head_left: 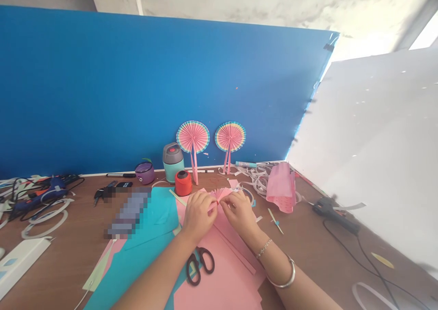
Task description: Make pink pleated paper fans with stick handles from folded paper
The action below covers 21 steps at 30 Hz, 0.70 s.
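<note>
My left hand [199,213] and my right hand [240,213] meet over the middle of the desk, fingertips pinched on a pleated pink paper fan [221,192]. Its folds spread upward above my fingers. A small red bit, perhaps a tie, shows at the pinch point; its exact kind is unclear. Beneath my hands lie pink paper sheets [219,287], with a long folded pink strip [236,251] running toward me. Black-handled scissors [212,260] rest on the paper near my left forearm, their blades hard to make out. Blue paper sheets [147,255] lie to the left.
Two round pleated fans [193,137] lean on the blue partition [119,81]. A teal flask [174,169], red container [183,184] and purple pot [145,173] stand behind. At right are a pink bag [281,186], paper strips and a corded glue gun [335,215]; at left, a power strip [23,262].
</note>
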Motion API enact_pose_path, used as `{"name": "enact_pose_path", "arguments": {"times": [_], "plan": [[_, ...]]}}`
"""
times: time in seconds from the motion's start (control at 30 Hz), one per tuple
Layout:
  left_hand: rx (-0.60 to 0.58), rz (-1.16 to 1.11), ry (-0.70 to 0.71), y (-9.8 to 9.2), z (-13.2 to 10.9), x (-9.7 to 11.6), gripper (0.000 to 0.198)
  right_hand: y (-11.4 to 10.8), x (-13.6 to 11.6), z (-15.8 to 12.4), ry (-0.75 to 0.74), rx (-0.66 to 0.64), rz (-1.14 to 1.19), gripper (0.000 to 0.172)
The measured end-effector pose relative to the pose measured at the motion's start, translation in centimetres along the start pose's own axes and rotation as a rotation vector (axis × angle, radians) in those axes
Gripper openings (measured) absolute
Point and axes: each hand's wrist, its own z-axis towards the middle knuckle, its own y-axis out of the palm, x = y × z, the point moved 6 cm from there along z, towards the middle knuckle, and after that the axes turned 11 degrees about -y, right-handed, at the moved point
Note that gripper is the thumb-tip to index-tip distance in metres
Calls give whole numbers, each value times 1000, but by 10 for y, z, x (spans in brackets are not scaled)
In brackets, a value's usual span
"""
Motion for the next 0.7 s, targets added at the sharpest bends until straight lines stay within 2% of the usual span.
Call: {"name": "enact_pose_path", "arguments": {"times": [0.37,0.7], "plan": [[93,-29,108,-4,-3,6,13,-1,6,0,88,36,165,17],[97,-16,163,-7,-3,10,14,1,8,-1,168,20,261,16]]}}
